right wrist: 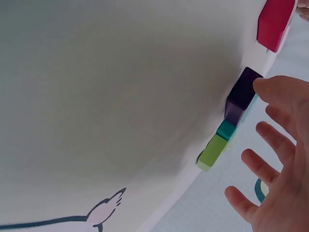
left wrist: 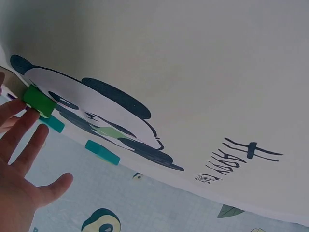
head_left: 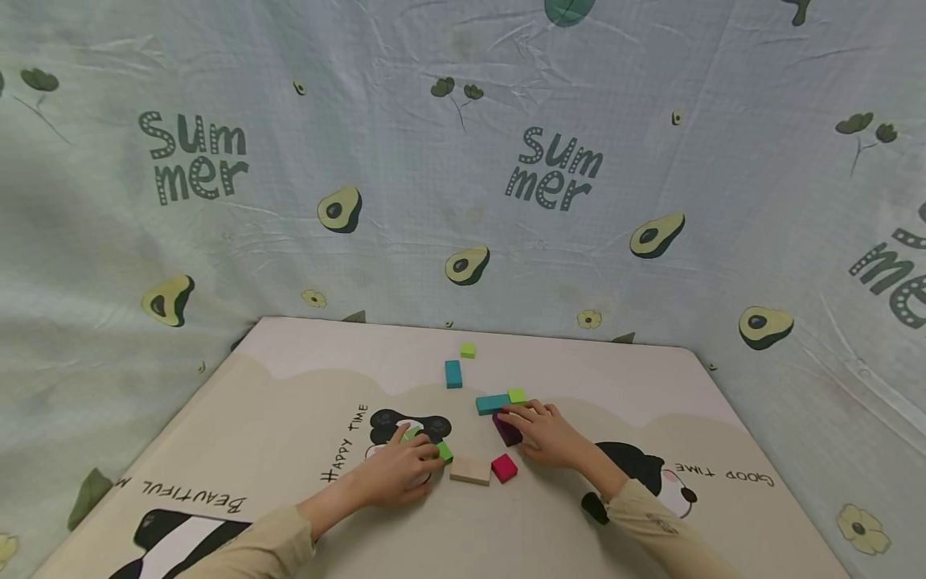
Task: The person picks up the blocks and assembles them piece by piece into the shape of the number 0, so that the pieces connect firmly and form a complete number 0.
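Observation:
My left hand [head_left: 401, 473] rests low over the mat, its fingertips touching a green block [head_left: 444, 453]. In the left wrist view the fingers are spread and mostly straight, and the green block [left wrist: 39, 101] lies at their tips. My right hand [head_left: 551, 436] reaches over a dark purple block [head_left: 509, 431]. The right wrist view shows the thumb at the edge of the purple block [right wrist: 245, 89], with the other fingers spread apart. Between the hands lie a plain wooden block [head_left: 470, 471] and a red block [head_left: 504, 467].
Just beyond the right fingertips, a teal block [head_left: 493, 404] lies beside a light green block [head_left: 517, 396]. Farther back are another teal block [head_left: 452, 374] and a light green cube [head_left: 468, 351]. A printed cloth [head_left: 405, 161] hangs behind the table mat [head_left: 325, 354].

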A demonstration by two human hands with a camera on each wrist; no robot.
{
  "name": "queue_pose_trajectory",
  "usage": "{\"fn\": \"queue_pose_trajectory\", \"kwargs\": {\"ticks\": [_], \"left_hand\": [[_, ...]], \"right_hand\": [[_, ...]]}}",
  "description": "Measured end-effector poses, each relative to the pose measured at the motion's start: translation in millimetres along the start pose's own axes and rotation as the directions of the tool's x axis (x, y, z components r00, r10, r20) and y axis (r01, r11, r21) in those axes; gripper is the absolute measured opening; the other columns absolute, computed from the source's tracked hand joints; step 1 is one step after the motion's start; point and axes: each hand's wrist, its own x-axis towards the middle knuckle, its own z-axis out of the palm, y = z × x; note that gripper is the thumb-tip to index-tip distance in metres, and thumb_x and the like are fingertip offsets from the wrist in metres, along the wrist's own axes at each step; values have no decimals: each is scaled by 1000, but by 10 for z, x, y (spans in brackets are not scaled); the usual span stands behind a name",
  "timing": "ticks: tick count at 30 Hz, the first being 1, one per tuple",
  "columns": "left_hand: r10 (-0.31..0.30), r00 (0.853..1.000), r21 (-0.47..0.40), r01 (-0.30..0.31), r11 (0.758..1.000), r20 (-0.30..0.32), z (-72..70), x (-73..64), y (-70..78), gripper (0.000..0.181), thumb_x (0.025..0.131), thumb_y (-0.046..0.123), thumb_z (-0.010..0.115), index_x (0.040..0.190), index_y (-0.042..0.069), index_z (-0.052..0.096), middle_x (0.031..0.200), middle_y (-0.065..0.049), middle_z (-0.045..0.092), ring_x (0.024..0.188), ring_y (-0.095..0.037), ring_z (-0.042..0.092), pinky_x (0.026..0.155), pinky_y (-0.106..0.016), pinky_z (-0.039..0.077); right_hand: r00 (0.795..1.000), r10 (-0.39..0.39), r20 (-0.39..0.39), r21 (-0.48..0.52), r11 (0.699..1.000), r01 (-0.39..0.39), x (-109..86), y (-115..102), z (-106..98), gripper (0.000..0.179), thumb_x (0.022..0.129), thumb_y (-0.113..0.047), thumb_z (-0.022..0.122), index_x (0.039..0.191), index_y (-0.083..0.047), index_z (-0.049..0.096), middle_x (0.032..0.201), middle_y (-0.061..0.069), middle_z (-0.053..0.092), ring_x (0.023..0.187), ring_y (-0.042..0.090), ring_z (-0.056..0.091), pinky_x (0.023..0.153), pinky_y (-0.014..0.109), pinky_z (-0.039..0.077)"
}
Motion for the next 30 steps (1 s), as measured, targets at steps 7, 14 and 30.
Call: {"fn": "queue_pose_trajectory", "kwargs": {"ticks": [7,14,30], "left_hand": [[-1,1000,-10,1,1000,2,-9,6,8,29,84,31,58,110,19,62,104,3,60,99,-14,51,89,-56,39],[-1,1000,-3,1,1000,-4,-20,10,7,29,83,31,58,109,19,62,104,3,60,99,-15,50,89,-56,39],[2,1000,3,-2,1000,5,-14,14,4,29,83,32,59,109,20,62,103,3,59,100,-15,50,89,-55,39]], "right_hand": [[999,-5,50,-17,1000,5,28,1,1,52,83,-25,61,131,-18,44,135,2,45,117,23,40,90,46,36],[998,-3,69,-47,999,6,58,-7,14,48,83,-25,62,128,-18,48,133,3,46,118,24,39,91,46,36],[995,1,97,-61,998,5,94,3,41,44,82,-20,62,124,-17,50,135,6,44,121,27,37,93,48,37]]}}
